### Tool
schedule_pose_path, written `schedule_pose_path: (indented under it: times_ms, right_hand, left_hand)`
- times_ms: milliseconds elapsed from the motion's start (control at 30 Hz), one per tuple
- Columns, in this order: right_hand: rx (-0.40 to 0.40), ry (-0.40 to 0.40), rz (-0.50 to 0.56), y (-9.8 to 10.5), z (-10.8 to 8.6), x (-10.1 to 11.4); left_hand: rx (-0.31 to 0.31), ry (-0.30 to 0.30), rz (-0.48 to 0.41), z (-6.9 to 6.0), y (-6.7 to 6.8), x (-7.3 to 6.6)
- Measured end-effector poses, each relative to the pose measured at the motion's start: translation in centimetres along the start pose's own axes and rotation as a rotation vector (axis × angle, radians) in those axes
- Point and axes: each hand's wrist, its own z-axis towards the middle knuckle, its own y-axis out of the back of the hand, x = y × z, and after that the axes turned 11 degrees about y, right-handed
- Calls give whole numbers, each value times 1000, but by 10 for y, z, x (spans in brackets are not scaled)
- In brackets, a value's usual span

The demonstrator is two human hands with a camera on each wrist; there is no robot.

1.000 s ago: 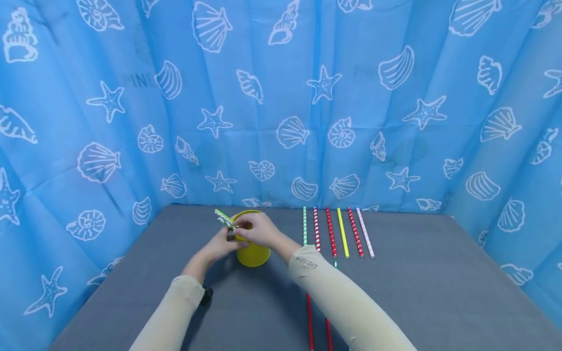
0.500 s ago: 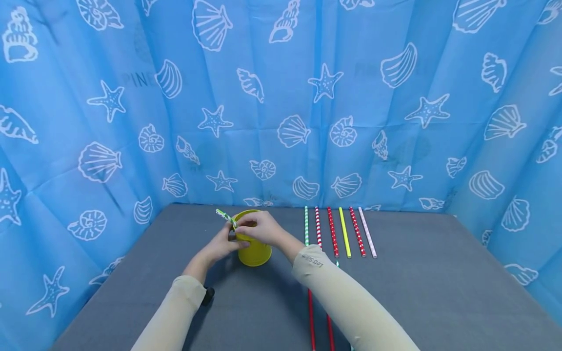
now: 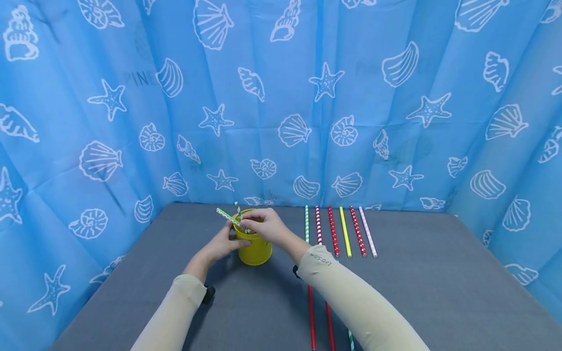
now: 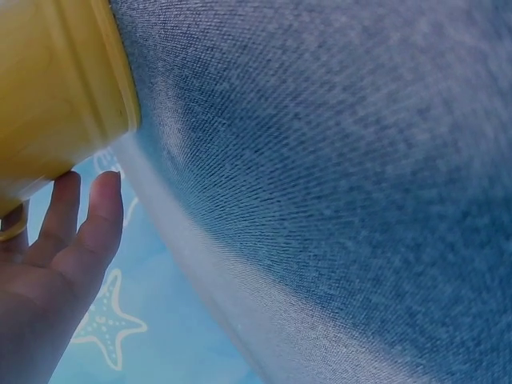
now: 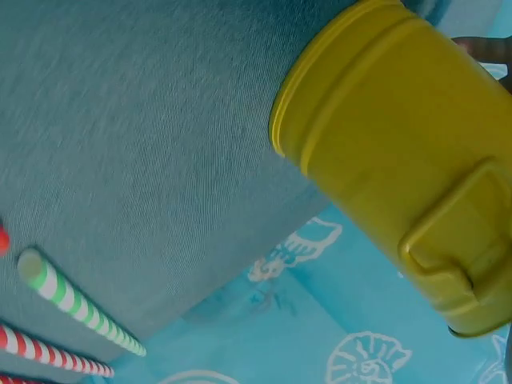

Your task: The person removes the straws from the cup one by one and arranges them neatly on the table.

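A yellow metal pail (image 3: 255, 253) stands upright on the grey table. My left hand (image 3: 219, 246) holds it from the left, thumb across its front. In the left wrist view, fingers (image 4: 102, 212) touch the pail's side. My right hand (image 3: 269, 227) is at the pail's mouth, pinching paper straws there; just which ones is hard to tell. A green-and-white straw (image 3: 226, 215) leans out to the left, and a dark-striped straw (image 3: 238, 208) rises steeper beside it. Their lower ends are hidden. The right wrist view shows the pail's side handle (image 5: 444, 232), with the right fingers out of frame.
Several straws lie in a row to the right, among them a yellow straw (image 3: 345, 233) and a pale pink straw (image 3: 368, 233). Nearer, red straws (image 3: 311, 317) lie partly under the right forearm. A blue shell-print curtain (image 3: 281, 97) borders the table.
The straws at the pail's mouth have spread: one now stands steeper, apart from the left-leaning one. My right hand has shifted slightly right and up. My left hand keeps its place on the pail.
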Motion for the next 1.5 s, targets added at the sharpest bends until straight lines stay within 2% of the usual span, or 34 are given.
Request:
schedule_pose_path:
  times_ms: [233, 367, 500, 733, 900, 1133, 1367, 1500]
  right_hand:
    - [-33, 129, -18, 11, -13, 12]
    - [-73, 223, 8, 20, -19, 24]
    - [-112, 280, 37, 31, -21, 35]
    - [-203, 303, 58, 49, -27, 56]
    - [-278, 356, 85, 64, -33, 68]
    - [-389, 318, 35, 84, -50, 75]
    - [-407, 350, -1, 99, -70, 72]
    - [-391, 297, -76, 109, -83, 71]
  left_hand:
    - [-12, 9, 10, 1, -3, 0]
    - [-25, 9, 23, 1, -3, 0]
    - [-32, 19, 27, 1, -2, -1]
    - [-43, 28, 6, 1, -2, -1]
    - [-41, 23, 4, 2, -3, 0]
    - [-23, 12, -1, 2, -1, 1]
    - [-14, 21, 8, 0, 0, -1]
    - [-11, 25, 14, -2, 1, -1]
